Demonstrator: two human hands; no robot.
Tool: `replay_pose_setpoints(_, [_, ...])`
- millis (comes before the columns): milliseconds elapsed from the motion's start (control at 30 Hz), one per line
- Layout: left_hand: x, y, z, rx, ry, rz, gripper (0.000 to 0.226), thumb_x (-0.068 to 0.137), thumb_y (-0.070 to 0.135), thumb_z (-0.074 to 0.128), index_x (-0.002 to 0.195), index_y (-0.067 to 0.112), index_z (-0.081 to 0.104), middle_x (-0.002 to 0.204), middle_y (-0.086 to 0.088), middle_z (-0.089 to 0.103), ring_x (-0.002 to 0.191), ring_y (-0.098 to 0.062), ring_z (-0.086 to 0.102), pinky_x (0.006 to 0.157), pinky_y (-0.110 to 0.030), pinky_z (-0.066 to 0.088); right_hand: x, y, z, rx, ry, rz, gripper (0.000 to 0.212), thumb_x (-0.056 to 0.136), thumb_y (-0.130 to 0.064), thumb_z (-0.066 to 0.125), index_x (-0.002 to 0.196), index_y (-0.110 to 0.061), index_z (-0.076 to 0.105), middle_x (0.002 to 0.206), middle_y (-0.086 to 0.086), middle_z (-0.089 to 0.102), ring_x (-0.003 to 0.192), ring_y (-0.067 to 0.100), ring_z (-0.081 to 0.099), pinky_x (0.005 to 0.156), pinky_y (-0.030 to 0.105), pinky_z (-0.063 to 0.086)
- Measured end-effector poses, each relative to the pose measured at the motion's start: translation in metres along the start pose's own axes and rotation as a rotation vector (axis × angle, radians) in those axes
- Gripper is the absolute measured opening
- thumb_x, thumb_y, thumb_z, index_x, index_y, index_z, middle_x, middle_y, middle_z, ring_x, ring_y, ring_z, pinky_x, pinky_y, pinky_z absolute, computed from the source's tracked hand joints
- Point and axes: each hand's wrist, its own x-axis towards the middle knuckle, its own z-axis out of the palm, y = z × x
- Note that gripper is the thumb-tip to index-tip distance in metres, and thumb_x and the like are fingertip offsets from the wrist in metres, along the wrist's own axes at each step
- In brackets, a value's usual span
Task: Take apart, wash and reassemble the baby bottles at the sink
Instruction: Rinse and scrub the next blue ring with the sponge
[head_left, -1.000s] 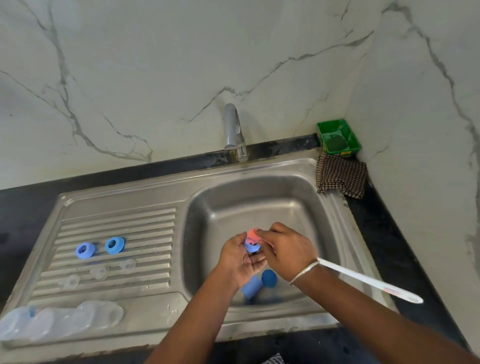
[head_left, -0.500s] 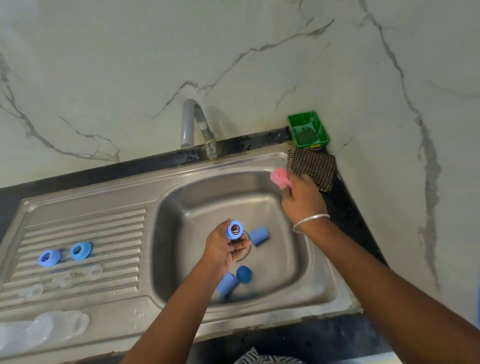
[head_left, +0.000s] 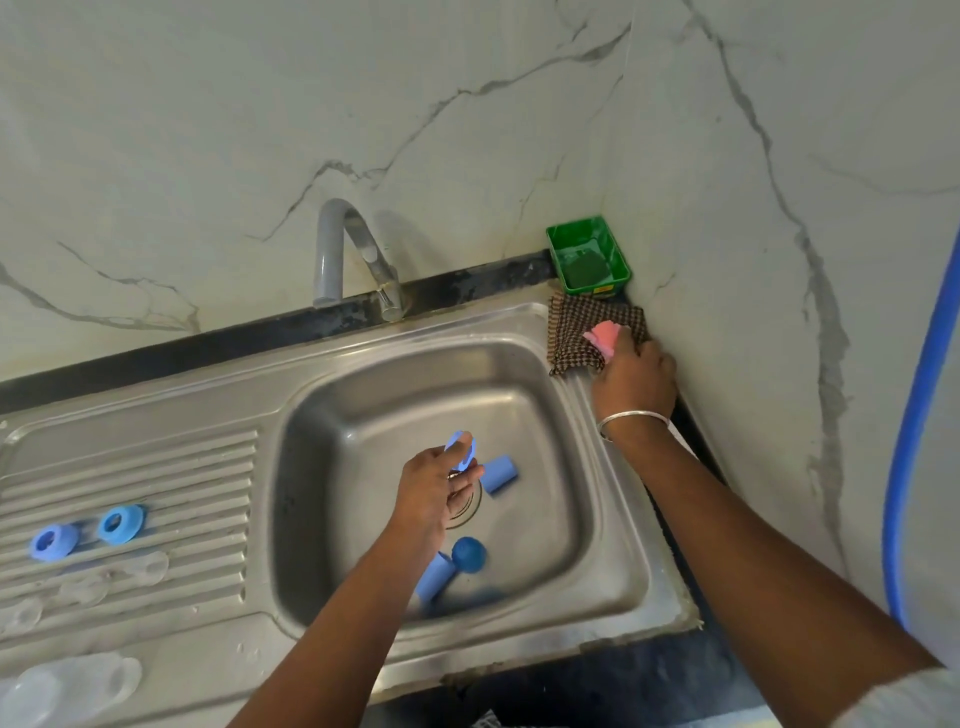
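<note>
Blue collar ring (head_left: 461, 448) held above basin; two blue rings (head_left: 85, 532) on drainboard

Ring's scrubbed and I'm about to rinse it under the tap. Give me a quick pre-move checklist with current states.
1. Blue ring held in left hand: ok, pinched at the fingertips.
2. Right hand free for the tap: not ok, it holds the pink brush head over the checked cloth.
3. Water running from tap: not ok, no stream visible.
4. Basin drain clear: cannot tell, left hand covers it.
5. Space on the drainboard for the ring: ok, beside the two washed rings.
</note>
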Motion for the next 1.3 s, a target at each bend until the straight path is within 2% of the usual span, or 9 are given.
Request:
replay_pose_setpoints(267, [0.020,0.020,-0.018,0.118,0.105,0.220,0.041,0.074,0.036,0.085,0.104,0.015,0.067,0.086,0.000,0.073,0.085,-0.016,0.069,0.086,-0.035,0.053,-0.016,-0.038,0.004,-0.038,0.218,-0.240,0.054,0.076,-0.027,0.053,0.128,-0.014,0.055,0.122,0.017,0.051,0.116,0.039,0.049,0.101,0.060,0.032])
replay_pose_setpoints(400, [0.035,0.035,-0.032,0.252,0.185,0.317,0.057,0.054,0.052,0.087,0.098,0.021,0.070,0.086,0.008,0.074,0.079,-0.009,0.068,0.082,-0.033,0.053,-0.020,-0.090,0.019,0.293,-0.023,-0.466,0.036,0.087,-0.020,0.059,0.120,-0.008,0.064,0.108,0.016,0.064,0.098,0.034,0.062,0.086,0.041,0.052])
replay_pose_setpoints(500, [0.042,0.050,-0.042,0.274,0.238,0.359,0.045,0.059,0.036,0.091,0.097,0.024,0.070,0.092,0.008,0.075,0.089,-0.008,0.070,0.081,-0.024,0.051,-0.022,-0.139,0.022,0.604,-0.285,-0.354,0.028,0.093,-0.022,0.061,0.120,-0.014,0.067,0.106,0.005,0.070,0.091,0.015,0.064,0.088,0.027,0.050])
replay_pose_setpoints(667, [0.055,0.068,-0.057,0.358,0.262,0.490,0.034,0.068,0.017,0.089,0.095,0.024,0.069,0.088,0.011,0.073,0.075,0.009,0.065,0.068,-0.006,0.042,-0.006,-0.203,0.025,0.742,-0.356,-0.367,0.025,0.094,-0.025,0.063,0.116,-0.016,0.070,0.110,-0.001,0.072,0.091,0.009,0.064,0.089,0.019,0.049])
replay_pose_setpoints(867, [0.069,0.078,-0.065,0.404,0.212,0.587,0.040,0.064,0.010,0.090,0.086,0.035,0.067,0.085,0.014,0.075,0.085,-0.006,0.071,0.081,-0.026,0.055,0.010,-0.236,0.029,0.650,-0.318,-0.399,0.025,0.094,-0.025,0.063,0.117,-0.018,0.071,0.109,-0.001,0.074,0.100,0.013,0.067,0.095,0.021,0.047])
replay_pose_setpoints(1033, [0.071,0.083,-0.067,0.397,0.171,0.604,0.044,0.064,0.006,0.089,0.088,0.035,0.066,0.085,0.018,0.073,0.079,0.010,0.065,0.074,-0.007,0.048,0.015,-0.246,0.027,0.548,-0.270,-0.382,0.018,0.092,-0.015,0.062,0.102,-0.014,0.076,0.084,0.002,0.074,0.070,0.010,0.056,0.075,0.017,0.040])
replay_pose_setpoints(1133, [0.072,0.083,-0.069,0.383,0.148,0.607,0.042,0.064,0.006,0.089,0.096,0.026,0.070,0.088,0.015,0.074,0.080,0.008,0.066,0.073,-0.005,0.047,0.012,-0.255,0.013,0.416,-0.275,-0.433,0.026,0.091,-0.006,0.057,0.067,-0.011,0.067,0.070,0.015,0.065,0.054,0.016,0.040,0.061,0.016,0.024])
replay_pose_setpoints(1200, [0.072,0.082,-0.070,0.389,0.144,0.622,0.043,0.063,0.006,0.090,0.099,0.021,0.072,0.089,0.012,0.075,0.082,0.006,0.067,0.073,-0.006,0.048,0.008,-0.261,0.003,0.244,-0.330,-0.494,0.032,0.093,-0.004,0.053,0.064,-0.017,0.058,0.089,0.021,0.069,0.068,0.028,0.050,0.064,0.019,0.023])
replay_pose_setpoints(1300, [0.069,0.083,-0.071,0.394,0.143,0.636,0.041,0.062,0.006,0.090,0.097,0.022,0.073,0.087,0.013,0.075,0.080,0.005,0.067,0.072,-0.006,0.047,0.008,-0.266,0.002,0.112,-0.344,-0.521,0.018,0.097,-0.009,0.051,0.097,-0.005,0.068,0.105,0.017,0.070,0.098,0.035,0.062,0.073,0.024,0.032])
